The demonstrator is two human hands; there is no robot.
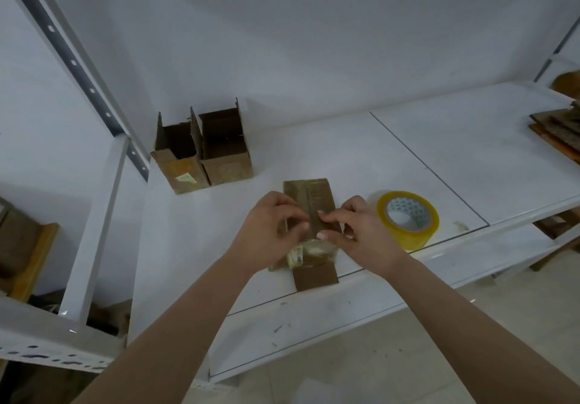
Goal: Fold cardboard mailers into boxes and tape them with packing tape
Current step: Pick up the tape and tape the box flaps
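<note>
A small brown cardboard box [310,195] stands on the white shelf [408,159] near its front edge, with glossy tape on its top and near side. My left hand [270,231] grips its left side, fingers curled over the top. My right hand [354,231] holds the right side, its fingertips pressing on the top seam. One loose flap [315,276] sticks out toward me at the bottom. A roll of yellowish packing tape [408,220] lies just right of my right hand.
Two open-topped cardboard boxes [204,152] stand side by side at the back left of the shelf. Flat cardboard pieces [558,130] are stacked at the far right. A perforated white upright [72,58] runs along the left. More cardboard [22,246] sits on a lower left shelf.
</note>
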